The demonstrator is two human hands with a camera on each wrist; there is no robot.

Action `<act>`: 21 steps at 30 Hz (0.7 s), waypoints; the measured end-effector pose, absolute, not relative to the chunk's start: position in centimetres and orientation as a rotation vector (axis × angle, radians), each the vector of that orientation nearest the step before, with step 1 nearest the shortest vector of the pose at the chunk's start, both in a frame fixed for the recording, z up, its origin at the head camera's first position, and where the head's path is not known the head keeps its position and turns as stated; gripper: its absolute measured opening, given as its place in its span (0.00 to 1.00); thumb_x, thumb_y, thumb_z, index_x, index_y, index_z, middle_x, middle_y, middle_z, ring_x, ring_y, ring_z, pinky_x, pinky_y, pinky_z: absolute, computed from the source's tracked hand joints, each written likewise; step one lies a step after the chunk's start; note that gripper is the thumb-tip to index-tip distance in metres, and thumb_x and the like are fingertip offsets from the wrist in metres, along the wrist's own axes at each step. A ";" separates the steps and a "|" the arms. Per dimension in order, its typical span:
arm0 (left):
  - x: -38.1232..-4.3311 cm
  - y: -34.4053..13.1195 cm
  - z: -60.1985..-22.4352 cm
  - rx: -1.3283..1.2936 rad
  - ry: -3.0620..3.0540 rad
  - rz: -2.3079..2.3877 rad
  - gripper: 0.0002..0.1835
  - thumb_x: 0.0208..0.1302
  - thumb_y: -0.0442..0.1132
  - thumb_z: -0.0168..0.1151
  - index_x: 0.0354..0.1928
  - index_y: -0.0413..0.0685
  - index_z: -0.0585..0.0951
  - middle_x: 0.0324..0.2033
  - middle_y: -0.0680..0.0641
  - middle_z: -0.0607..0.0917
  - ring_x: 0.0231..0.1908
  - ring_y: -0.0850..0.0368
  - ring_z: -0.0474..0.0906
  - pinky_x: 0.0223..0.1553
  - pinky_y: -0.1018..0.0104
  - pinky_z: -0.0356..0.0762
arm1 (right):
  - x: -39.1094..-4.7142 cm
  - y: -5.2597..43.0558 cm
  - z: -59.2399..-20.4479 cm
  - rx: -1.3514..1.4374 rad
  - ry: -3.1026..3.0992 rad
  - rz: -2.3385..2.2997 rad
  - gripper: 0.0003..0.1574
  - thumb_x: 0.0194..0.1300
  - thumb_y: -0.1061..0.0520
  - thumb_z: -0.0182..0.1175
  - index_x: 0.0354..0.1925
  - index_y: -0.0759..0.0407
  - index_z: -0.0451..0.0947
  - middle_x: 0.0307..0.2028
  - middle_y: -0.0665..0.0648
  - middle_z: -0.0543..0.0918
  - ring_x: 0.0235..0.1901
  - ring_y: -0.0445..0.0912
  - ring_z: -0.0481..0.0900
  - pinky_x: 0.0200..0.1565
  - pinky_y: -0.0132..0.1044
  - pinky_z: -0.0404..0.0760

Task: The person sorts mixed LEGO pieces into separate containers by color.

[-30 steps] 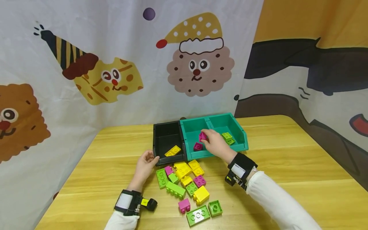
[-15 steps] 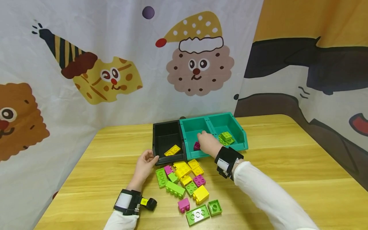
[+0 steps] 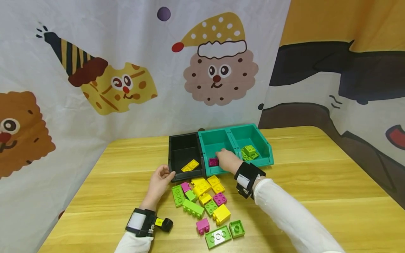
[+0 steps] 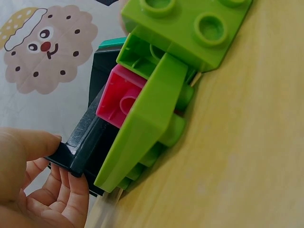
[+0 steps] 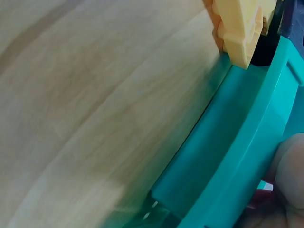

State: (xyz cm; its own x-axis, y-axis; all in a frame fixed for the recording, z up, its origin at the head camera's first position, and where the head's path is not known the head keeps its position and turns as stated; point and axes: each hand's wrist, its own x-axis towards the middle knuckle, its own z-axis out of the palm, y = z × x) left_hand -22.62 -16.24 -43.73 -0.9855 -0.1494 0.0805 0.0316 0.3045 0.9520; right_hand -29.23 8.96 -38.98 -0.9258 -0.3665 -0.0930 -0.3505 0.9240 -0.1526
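Note:
My left hand (image 3: 159, 181) grips the front left corner of the black bin (image 4: 78, 147), thumb on top of the rim and fingers curled below it. Two yellow bricks (image 3: 190, 165) lie inside that bin. My right hand (image 3: 228, 160) is down in the middle, teal bin (image 3: 211, 139), fingers curled round a magenta brick (image 5: 262, 198) that they mostly hide. Another magenta brick (image 3: 213, 162) lies just left of the fingertips. Lime green bricks (image 3: 250, 152) lie in the right teal bin (image 3: 243, 131).
In front of the bins, loose building bricks lie on the wooden table (image 3: 126, 154): a long green brick (image 3: 193, 209), a yellow brick (image 3: 221, 214), a magenta brick (image 3: 203, 226), a flat green brick (image 3: 218, 237) and several others. A printed curtain (image 3: 133, 45) hangs behind.
My right hand has moved down and slightly left into the middle bin with the magenta brick. The magenta brick lying there has shifted left. My left hand has stayed put.

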 end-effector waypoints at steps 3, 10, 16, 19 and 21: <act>-22.7 -16.2 -43.8 0.116 -2.410 -1.754 0.10 0.62 0.32 0.61 0.42 0.36 0.74 0.36 0.45 0.77 0.37 0.59 0.69 0.38 0.74 0.69 | -29.4 9.1 -39.2 -0.568 2.938 -0.228 0.21 0.68 0.68 0.47 0.57 0.66 0.74 0.53 0.66 0.78 0.52 0.56 0.76 0.54 0.46 0.75; -22.7 -16.1 -43.9 0.119 -2.408 -1.755 0.09 0.62 0.31 0.61 0.41 0.36 0.73 0.35 0.44 0.76 0.37 0.57 0.69 0.38 0.73 0.69 | -29.5 9.6 -39.0 -0.582 2.801 -0.331 0.26 0.67 0.69 0.42 0.61 0.67 0.69 0.63 0.66 0.69 0.67 0.58 0.61 0.65 0.49 0.63; -22.8 -16.1 -43.9 0.129 -2.406 -1.772 0.09 0.61 0.31 0.61 0.41 0.37 0.73 0.35 0.45 0.76 0.37 0.57 0.69 0.38 0.73 0.69 | -28.9 10.4 -37.7 -0.709 2.824 -0.489 0.23 0.71 0.66 0.42 0.61 0.68 0.69 0.64 0.69 0.67 0.67 0.60 0.61 0.64 0.51 0.64; -22.9 -16.1 -44.0 0.129 -2.412 -1.767 0.09 0.61 0.31 0.61 0.42 0.37 0.73 0.36 0.46 0.76 0.37 0.57 0.69 0.38 0.73 0.69 | -28.5 10.8 -37.0 -0.761 2.839 -0.572 0.21 0.72 0.63 0.45 0.59 0.66 0.72 0.64 0.68 0.67 0.65 0.60 0.63 0.63 0.52 0.66; -22.9 -16.1 -43.9 0.130 -2.415 -1.765 0.09 0.62 0.31 0.61 0.42 0.36 0.73 0.36 0.46 0.76 0.37 0.58 0.69 0.39 0.73 0.69 | -28.1 11.0 -36.6 -0.801 2.848 -0.618 0.20 0.72 0.62 0.46 0.58 0.65 0.73 0.63 0.68 0.68 0.64 0.60 0.65 0.62 0.52 0.67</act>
